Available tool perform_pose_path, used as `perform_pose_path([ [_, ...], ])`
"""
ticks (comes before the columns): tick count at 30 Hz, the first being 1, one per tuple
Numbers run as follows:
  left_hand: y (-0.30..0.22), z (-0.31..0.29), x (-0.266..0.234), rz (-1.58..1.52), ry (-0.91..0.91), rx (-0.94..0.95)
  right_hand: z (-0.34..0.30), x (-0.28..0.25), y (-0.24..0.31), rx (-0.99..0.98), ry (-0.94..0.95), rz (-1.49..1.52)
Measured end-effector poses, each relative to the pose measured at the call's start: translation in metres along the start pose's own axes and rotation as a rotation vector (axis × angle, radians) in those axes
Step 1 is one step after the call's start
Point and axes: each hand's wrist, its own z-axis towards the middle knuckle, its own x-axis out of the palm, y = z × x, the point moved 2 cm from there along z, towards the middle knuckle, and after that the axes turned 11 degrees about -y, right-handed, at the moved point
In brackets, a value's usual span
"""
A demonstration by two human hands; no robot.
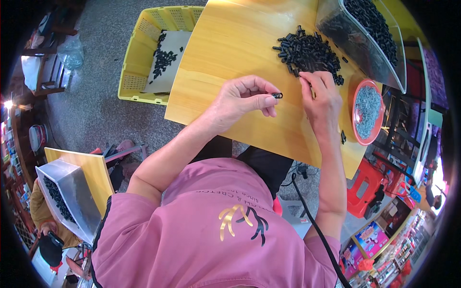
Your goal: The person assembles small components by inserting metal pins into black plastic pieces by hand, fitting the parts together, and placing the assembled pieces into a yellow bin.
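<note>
Black and small, a part (277,95) is pinched in the left hand (239,99) above the desk (211,57), inward from its near edge; the right hand (322,96) curls beside the dark pile (309,50), whether grasping, I cannot tell.

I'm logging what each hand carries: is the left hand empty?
No, the left hand pinches a small black piece between thumb and fingers.
</note>
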Motion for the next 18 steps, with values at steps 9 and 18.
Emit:
perform_pose_path([
  [9,0.005,0.003,-0.001,-0.016,0.012,0.021,-0.005,-0.016,-0.001,0.085,-0.024,0.011],
  [18,0.005,0.003,-0.001,-0.009,-0.008,0.013,-0.004,-0.017,-0.005,0.135,-0.026,-0.015],
])
